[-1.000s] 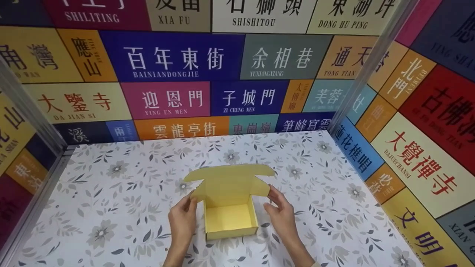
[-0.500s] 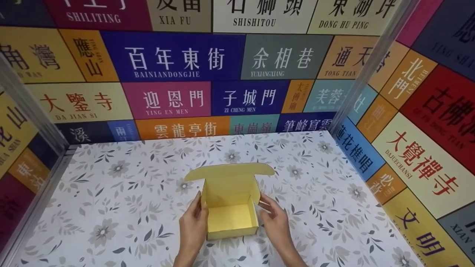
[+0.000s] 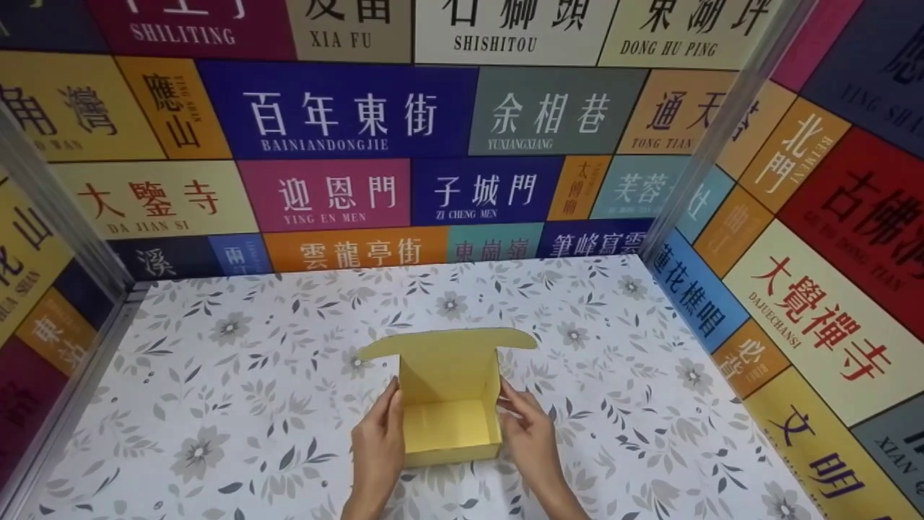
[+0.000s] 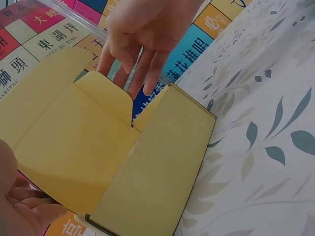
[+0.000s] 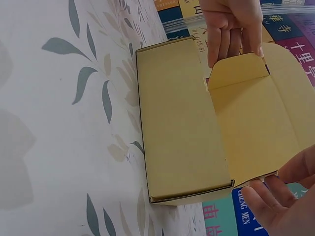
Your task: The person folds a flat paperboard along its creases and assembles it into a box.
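Observation:
A small yellow cardboard box [image 3: 447, 426] stands on the table in front of me with its lid [image 3: 447, 375] raised. The lid's front tuck flap spreads wide along the top. At the box's left, my left hand [image 3: 379, 437] touches the lid's side flap [image 5: 238, 71] with fairly straight fingers. On the other side, my right hand [image 3: 533, 437] rests extended fingers against the opposite side flap [image 4: 106, 91]. Its thumb hangs in front, off the cardboard, in the left wrist view. The box's inside shows bare yellow walls and floor.
A white cloth [image 3: 238, 404] with grey leaves and flowers covers the table. Panels of coloured signs [image 3: 332, 112] wall in the back and both sides. Metal posts [image 3: 711, 144] stand at the corners.
Both hands have moved inward, and the lid's side flaps have folded in from sticking outward. The lid has tipped slightly forward in the last half second. The box base has hardly moved.

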The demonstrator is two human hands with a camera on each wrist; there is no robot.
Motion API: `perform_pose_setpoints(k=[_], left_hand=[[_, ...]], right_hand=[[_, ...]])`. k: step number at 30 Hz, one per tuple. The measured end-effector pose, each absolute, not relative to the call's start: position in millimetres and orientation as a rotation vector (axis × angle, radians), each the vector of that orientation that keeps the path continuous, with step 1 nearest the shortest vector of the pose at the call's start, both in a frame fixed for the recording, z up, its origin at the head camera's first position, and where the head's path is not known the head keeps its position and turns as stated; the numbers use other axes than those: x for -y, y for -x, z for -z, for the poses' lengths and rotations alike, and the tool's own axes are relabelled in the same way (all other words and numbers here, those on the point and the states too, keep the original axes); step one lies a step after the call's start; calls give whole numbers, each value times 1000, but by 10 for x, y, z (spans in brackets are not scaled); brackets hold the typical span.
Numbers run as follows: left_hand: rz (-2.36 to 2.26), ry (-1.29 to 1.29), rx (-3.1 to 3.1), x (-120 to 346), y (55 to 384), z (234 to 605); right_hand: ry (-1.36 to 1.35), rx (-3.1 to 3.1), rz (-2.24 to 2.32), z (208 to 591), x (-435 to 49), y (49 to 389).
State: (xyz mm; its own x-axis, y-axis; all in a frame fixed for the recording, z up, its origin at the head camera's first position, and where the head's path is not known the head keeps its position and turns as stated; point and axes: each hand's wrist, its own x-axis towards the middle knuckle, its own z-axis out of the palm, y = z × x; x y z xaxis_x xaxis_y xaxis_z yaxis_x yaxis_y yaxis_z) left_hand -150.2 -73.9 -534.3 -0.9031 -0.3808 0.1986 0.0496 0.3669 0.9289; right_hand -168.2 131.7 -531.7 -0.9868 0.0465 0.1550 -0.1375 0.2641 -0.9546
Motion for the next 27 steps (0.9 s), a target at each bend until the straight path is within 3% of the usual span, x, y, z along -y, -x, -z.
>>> perform_pose_setpoints(k=[27], left_hand=[[1391, -237, 2290, 690, 1341, 5597]], right_hand=[[-34, 2406, -1881, 5450, -1395, 1537]])
